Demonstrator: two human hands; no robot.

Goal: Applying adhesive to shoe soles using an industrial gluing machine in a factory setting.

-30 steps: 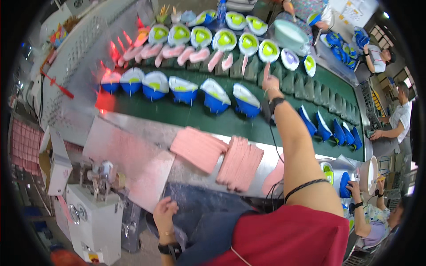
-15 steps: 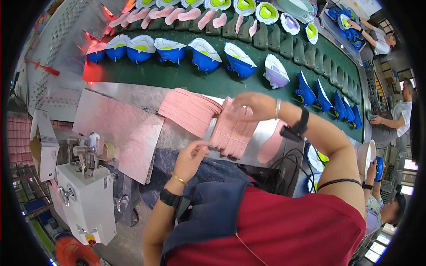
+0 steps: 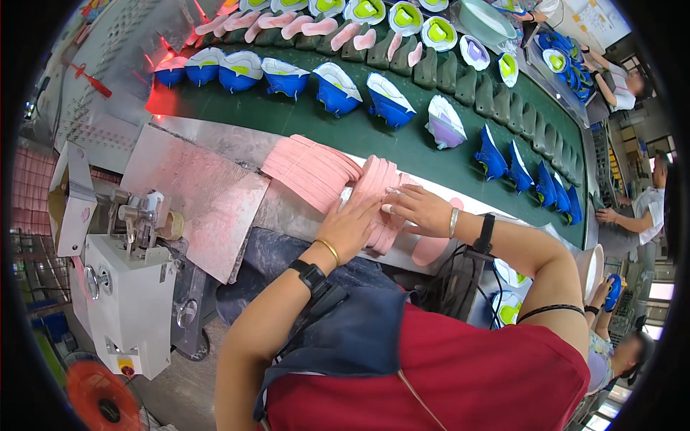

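Observation:
Both hands meet on a stack of pink insoles [image 3: 379,171] standing on edge at the front of the bench. My left hand [image 3: 350,228] grips its near left side, fingers together and reaching across it. From the right, my right hand [image 3: 424,210] closes over the stack with bent fingers; white coverings show on its fingertips. The hands hide much of the stack and some fingertips. Touching it on the left is a fanned row of pink insoles [image 3: 307,169]. A single flat insole [image 3: 431,250] lies below my right hand.
Blue shoe uppers [image 3: 336,89] and dark green shoe lasts [image 3: 466,87] line a green conveyor [image 3: 237,115] beyond the bench. At left stand a white machine [image 3: 129,294] and a pink-dusted board [image 3: 190,190]. An orange fan [image 3: 100,391] is lower left; co-workers sit at right.
My right hand has come down onto the insole stack from above it. My left hand has moved up and right onto the same stack. The view has shifted slightly.

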